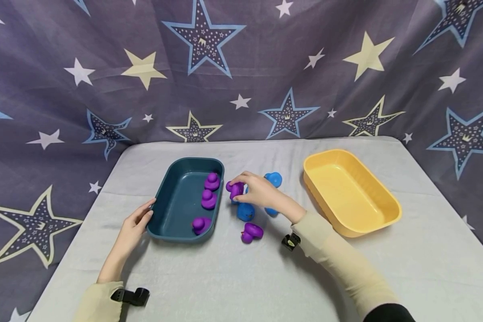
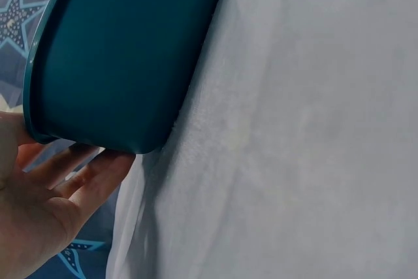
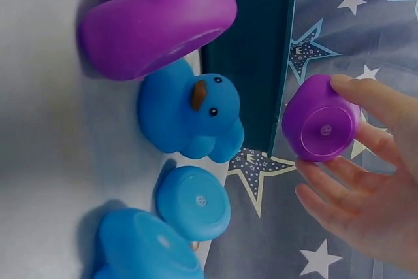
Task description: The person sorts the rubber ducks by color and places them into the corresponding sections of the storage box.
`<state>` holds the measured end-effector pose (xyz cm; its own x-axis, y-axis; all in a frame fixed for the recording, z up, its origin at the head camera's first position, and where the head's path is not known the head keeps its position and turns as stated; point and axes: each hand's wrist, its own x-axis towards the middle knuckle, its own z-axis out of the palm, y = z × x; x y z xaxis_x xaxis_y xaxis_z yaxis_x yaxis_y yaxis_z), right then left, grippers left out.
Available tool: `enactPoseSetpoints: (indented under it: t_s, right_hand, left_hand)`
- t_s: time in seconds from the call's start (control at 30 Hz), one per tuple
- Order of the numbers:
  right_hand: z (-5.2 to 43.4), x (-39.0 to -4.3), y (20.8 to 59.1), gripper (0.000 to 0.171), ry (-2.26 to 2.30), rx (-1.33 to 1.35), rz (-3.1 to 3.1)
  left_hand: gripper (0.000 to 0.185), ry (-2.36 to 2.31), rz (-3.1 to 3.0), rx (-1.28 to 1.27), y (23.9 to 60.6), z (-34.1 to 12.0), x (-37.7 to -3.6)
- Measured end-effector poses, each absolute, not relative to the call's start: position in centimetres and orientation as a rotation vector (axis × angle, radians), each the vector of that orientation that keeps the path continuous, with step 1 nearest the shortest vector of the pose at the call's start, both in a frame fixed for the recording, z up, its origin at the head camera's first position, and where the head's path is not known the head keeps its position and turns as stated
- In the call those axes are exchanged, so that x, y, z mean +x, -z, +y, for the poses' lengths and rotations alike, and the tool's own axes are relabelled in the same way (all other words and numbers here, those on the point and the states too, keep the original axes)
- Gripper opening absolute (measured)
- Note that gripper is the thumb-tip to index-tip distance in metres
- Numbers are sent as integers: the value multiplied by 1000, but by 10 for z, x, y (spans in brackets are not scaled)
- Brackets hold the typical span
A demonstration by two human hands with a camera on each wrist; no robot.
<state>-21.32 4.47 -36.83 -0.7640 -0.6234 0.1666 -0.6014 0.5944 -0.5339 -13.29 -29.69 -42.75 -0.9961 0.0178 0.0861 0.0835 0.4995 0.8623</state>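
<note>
1. Nearest: my two cream sleeves [image 1: 338, 255], each with a black wrist mount [image 1: 130, 296] at the cuff.
2. A loose purple duck [image 1: 252, 232] lies on the white-covered counter [image 1: 209, 286], nearer me than the blue ones and right of the teal tray [image 1: 154, 227].
3. My left grip [image 1: 130, 226] holds that tray at its left rim, on the side facing the counter's left edge; in the left wrist view my fingers touch its outer wall.
4. Inside the tray, three purple ducks [image 1: 209, 199] stand in a row along the right wall.
5. My right grip [image 1: 257, 191] pinches the held purple duck [image 1: 236, 189] between thumb and fingers. It is raised above the counter, just right of the tray's right rim; the right wrist view shows its round base.
6. Beneath and around that grip are several blue ducks [image 1: 245, 212]; some are partly hidden, so I cannot certify a count.
7. A yellow tray [image 1: 348, 232] sits at an angle toward the counter's right edge.
8. Beyond the counter's far edge hangs a grey star-patterned cloth [image 1: 261, 53].
</note>
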Motion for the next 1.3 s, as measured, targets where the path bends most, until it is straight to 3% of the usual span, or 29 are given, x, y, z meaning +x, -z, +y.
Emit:
enactPoseSetpoints:
  t_s: [1.3]
  right_hand:
    - [-14,-238,362,37,935,-1111,2660]
  left_hand:
    - [45,1530,-2643,-101,429,-298,-134]
